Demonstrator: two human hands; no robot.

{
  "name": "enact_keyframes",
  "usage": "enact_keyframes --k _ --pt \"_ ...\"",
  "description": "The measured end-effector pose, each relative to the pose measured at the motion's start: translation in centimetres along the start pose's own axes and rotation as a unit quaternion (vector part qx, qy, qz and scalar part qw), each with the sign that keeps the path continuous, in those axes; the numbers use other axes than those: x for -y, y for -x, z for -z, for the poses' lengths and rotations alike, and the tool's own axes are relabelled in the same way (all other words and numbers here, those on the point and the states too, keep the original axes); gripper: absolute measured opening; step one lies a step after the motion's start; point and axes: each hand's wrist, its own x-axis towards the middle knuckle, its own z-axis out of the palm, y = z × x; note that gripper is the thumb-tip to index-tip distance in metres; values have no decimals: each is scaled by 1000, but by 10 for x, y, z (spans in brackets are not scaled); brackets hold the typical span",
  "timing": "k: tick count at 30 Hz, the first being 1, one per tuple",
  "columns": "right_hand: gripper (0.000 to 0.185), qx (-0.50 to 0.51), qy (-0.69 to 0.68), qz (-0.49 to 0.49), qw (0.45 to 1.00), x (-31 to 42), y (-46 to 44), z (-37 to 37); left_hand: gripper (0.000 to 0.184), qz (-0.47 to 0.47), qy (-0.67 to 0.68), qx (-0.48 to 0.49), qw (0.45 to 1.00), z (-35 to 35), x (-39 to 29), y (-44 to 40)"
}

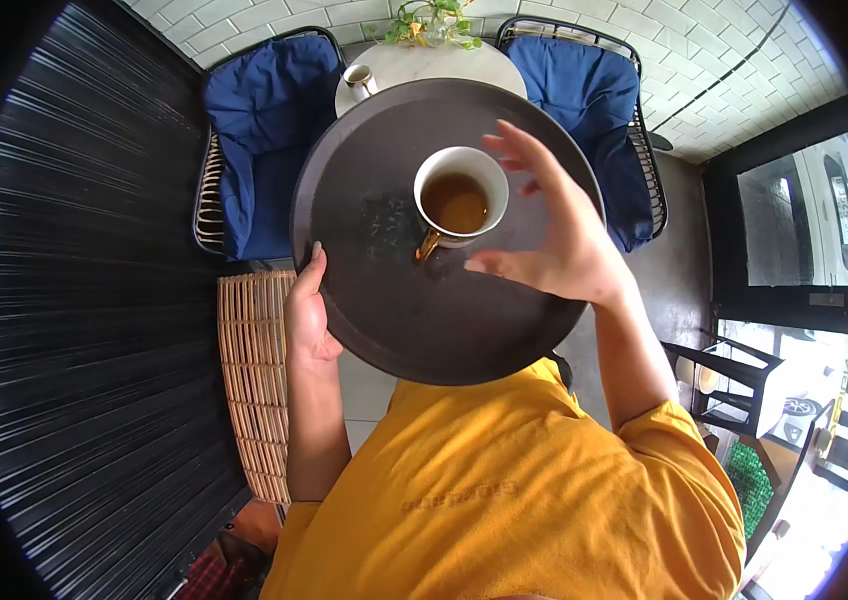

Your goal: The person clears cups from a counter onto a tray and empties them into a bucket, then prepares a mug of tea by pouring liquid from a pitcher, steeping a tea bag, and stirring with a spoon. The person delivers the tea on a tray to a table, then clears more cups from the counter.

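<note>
A round dark brown serving tray (374, 320) is held out in front of my chest. My left hand (310, 312) grips its left rim, thumb on top and the other fingers hidden underneath. On the tray stands a white mug (430, 170) with a gold handle, upright and partly filled with a brown drink. My right hand (554, 225) is over the tray's right side, beside the mug, with thumb and fingers spread in a wide curve. It looks apart from the mug and holds nothing. A wet-looking patch shows on the tray left of the mug.
Beyond the tray is a round marble table (489, 70) with a small white cup (359, 80) and a leafy plant (429, 22) in a glass vase. Blue-cushioned chairs (269, 110) flank it. A wicker piece (254, 370) stands at left, a black chair (734, 380) at right.
</note>
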Motion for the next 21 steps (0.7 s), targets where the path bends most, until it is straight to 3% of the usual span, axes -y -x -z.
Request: enact_keyframes --k 4,7,21 --pt "96 23 -56 15 998 -6 -20 -24 41 -14 -10 -14 1000 7 -5 -1" --pt "79 46 -70 20 996 -9 -27 -37 41 -9 -9 -43 999 18 -9 -7" --pt "81 44 -81 -11 996 -20 -48 -48 38 14 17 -24 999 32 -25 -38"
